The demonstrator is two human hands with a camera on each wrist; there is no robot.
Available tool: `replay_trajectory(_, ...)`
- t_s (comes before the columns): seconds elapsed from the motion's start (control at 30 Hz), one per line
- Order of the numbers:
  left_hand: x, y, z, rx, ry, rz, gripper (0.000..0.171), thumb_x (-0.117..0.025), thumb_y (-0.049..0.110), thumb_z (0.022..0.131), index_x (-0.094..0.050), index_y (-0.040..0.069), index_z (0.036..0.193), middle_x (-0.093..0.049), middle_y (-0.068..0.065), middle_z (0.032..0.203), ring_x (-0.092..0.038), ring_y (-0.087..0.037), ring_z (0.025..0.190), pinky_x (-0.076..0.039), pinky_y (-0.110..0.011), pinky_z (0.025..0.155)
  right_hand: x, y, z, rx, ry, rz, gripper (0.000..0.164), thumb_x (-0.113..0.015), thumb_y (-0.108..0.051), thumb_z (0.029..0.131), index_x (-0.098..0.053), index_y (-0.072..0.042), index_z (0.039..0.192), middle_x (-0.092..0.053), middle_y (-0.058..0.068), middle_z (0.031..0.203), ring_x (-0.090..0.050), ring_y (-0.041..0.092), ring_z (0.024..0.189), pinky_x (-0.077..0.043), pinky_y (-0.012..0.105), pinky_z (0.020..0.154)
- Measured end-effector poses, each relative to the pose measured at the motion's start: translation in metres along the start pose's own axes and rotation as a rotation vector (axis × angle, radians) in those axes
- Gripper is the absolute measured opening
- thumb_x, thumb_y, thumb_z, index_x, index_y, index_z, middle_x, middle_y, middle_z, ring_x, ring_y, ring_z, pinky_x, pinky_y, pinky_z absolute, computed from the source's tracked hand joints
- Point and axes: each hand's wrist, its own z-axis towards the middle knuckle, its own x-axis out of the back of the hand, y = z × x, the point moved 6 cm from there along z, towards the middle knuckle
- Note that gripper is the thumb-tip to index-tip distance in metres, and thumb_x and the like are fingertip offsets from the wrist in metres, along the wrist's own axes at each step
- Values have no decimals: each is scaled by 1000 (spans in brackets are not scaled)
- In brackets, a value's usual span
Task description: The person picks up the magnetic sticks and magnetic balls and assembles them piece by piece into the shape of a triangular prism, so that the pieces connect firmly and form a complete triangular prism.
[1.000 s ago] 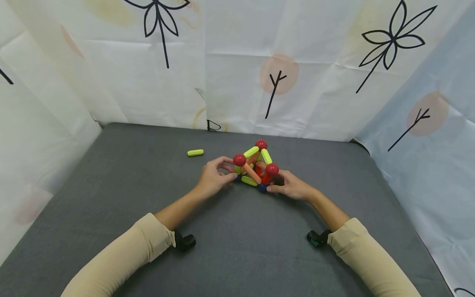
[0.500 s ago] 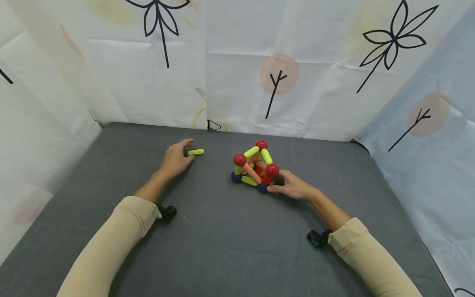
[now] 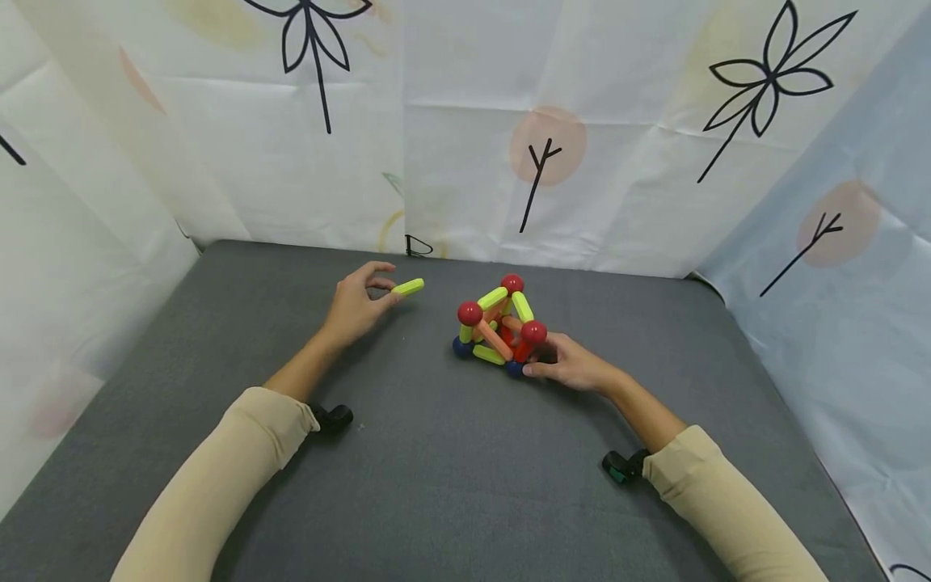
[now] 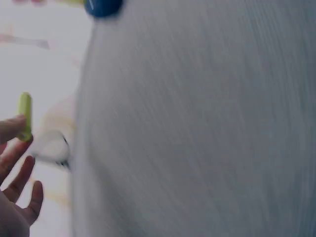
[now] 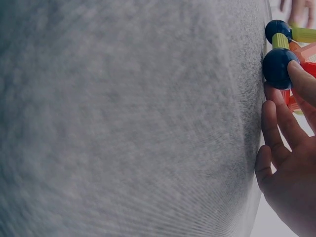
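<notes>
My left hand [image 3: 356,305] pinches a yellow-green rod [image 3: 409,287] by one end, raised over the back of the table. In the left wrist view the rod [image 4: 25,106] stands between thumb and finger, the other fingers spread. To its right sits a magnetic ball-and-rod frame [image 3: 494,339], with red balls [image 3: 469,313] on top, blue balls [image 3: 462,347] at the base, and yellow-green, orange and red rods between. My right hand [image 3: 576,364] holds the frame's front right corner. In the right wrist view its thumb presses a blue ball [image 5: 279,68], fingers reaching behind; the frame's far side is partly hidden.
A dark grey cloth [image 3: 451,469] covers the table under both arms. White printed curtains [image 3: 465,145] hang along the back and both sides. Black wrist cameras [image 3: 334,419] sit at both cuffs.
My left hand left the frame, moved left to the rod on the table, picked it up, and now carries it slightly back toward the right. My right hand stays at the frame.
</notes>
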Motion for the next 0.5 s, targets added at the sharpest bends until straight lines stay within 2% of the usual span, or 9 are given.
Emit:
replay_trajectory(0.07,-4,23,0,-79,6,-64,46,-76,8,88,-58,5,131,-74,-13,104,-63,-29,104,-48,-47,78,0,0,0,-1,0,-2,41,-69,-8,94,-57,-1,133,-63,11,114,-57,28,99,-47,42,86)
replay_trajectory(0.17,-12,60,-2,-221,-18,-128,48,-77,8,87,-58,6,131,-74,-10,104,-62,-25,108,-48,-48,83,0,0,0,1,1,-2,41,-69,-8,94,-57,-2,133,-63,11,114,-56,28,98,-47,42,86)
replay_trajectory(0.27,-25,91,-7,-339,-76,-164,48,-78,8,87,-58,7,130,-74,-7,105,-63,-21,106,-47,-50,85,1,0,0,6,2,-2,41,-69,-8,94,-57,-2,132,-63,11,113,-56,28,98,-47,42,85)
replay_trajectory(0.37,-37,111,-12,-408,-135,-173,48,-78,8,86,-59,8,129,-74,-4,104,-64,-19,104,-47,-49,86,0,-1,0,14,0,-2,41,-69,-8,93,-57,-2,132,-63,11,113,-56,28,98,-47,42,86)
replay_trajectory(0.5,-53,124,-16,-438,-194,-148,48,-79,7,85,-59,7,129,-73,-3,105,-62,-18,106,-47,-44,89,0,-1,0,25,-4,2,42,-69,-8,94,-56,-1,133,-63,11,115,-56,28,99,-47,43,88)
